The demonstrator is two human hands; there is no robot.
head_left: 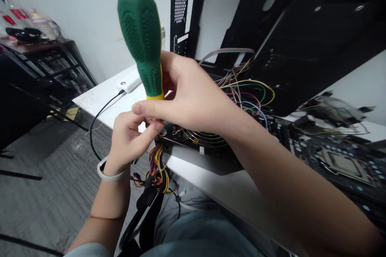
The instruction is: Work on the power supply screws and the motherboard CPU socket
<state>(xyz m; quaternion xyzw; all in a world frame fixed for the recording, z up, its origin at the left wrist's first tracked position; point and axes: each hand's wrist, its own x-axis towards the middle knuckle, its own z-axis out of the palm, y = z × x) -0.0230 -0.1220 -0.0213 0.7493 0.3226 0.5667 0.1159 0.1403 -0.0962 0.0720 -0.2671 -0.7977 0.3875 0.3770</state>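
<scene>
A screwdriver (141,36) with a green handle and yellow end stands nearly upright, tilted a little; its blade is hidden by my hands. My right hand (193,96) curls round the lower handle, the thumb reaching across to my left fingers. Just below, my left hand (131,134) is closed in a pinch at the corner of a black computer power supply (181,138); what its fingertips hold is hidden. The power supply has a round wire fan grille (215,138), partly covered by my right wrist. A bundle of coloured cables (158,168) hangs from its near left end.
The white table (193,168) carries a motherboard (340,160) at right. Behind stands a black computer case (259,28), with loose thin wires (256,88) in front. A white power strip (131,82) with a black cord lies at left. A shelf (33,48) holds bottles.
</scene>
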